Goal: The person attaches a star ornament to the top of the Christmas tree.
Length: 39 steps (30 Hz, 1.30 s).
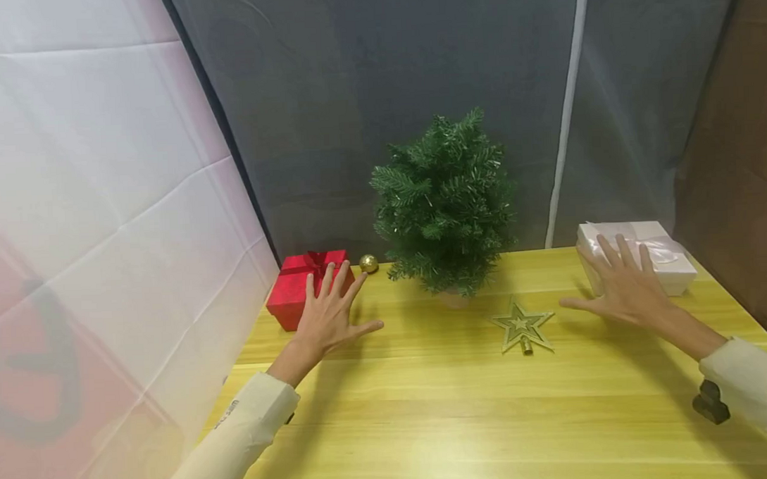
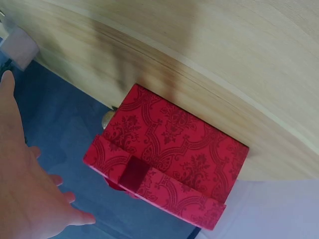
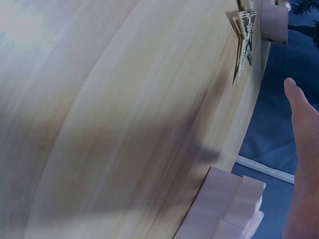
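Grey cloth (image 1: 290, 95) is hanging behind the surface (image 1: 396, 422); the left hand (image 1: 326, 319) and right hand (image 1: 633, 294) are hovering empty, spread wide, the red box (image 1: 287, 292) sitting just ahead-left of one, the white box (image 1: 676, 278) just beyond the other.

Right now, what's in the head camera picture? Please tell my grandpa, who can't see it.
A spread left hand hovers by a red ribboned gift box, and a spread right hand by a white ribboned gift box, over a yellow wood-grained table. Between the boxes are a shiny gold ball, a bushy green tree and a flat gold star.
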Each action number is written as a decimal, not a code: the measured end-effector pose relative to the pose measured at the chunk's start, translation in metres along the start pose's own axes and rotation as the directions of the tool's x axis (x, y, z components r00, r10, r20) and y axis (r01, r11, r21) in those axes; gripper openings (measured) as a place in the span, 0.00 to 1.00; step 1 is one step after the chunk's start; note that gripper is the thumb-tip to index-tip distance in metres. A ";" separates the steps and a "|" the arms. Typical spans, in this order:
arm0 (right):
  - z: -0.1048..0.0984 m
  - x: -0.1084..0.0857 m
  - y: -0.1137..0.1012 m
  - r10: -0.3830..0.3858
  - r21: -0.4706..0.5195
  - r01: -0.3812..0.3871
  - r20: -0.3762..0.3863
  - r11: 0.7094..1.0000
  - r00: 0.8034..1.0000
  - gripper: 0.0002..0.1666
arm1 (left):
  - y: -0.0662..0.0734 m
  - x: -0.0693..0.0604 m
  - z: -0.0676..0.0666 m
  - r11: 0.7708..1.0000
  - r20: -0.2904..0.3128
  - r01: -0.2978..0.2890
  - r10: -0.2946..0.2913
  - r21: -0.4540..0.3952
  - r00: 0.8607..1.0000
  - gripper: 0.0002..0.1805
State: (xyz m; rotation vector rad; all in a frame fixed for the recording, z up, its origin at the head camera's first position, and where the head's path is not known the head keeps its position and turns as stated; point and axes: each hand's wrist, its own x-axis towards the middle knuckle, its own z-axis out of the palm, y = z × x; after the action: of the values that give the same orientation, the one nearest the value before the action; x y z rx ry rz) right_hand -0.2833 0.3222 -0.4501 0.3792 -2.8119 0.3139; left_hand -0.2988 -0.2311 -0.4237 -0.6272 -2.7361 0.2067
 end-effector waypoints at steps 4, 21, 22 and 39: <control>0.000 0.000 0.000 -0.009 0.007 0.009 -0.007 1.000 1.000 0.69 | 0.000 0.000 0.000 1.000 -0.020 -0.010 0.010 -0.002 1.000 0.59; 0.009 -0.003 -0.031 -0.147 0.036 0.149 -0.048 0.988 0.988 0.64 | -0.005 0.008 -0.014 1.000 0.032 -0.010 0.009 0.020 0.999 0.58; 0.010 -0.003 -0.033 -0.150 0.040 0.152 -0.044 0.988 0.988 0.64 | -0.005 0.009 -0.015 1.000 0.035 -0.010 0.009 0.021 0.999 0.58; 0.043 -0.012 -0.051 -0.241 0.111 0.231 0.083 0.967 0.967 0.50 | -0.005 0.027 -0.037 0.998 -0.041 -0.053 0.051 -0.036 0.998 0.54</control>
State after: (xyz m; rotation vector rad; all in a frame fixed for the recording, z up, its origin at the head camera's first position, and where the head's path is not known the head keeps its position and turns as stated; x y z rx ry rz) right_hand -0.2685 0.2658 -0.4846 0.7646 -2.8103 0.3935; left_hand -0.3113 -0.2207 -0.3806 -0.7057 -2.6929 0.1541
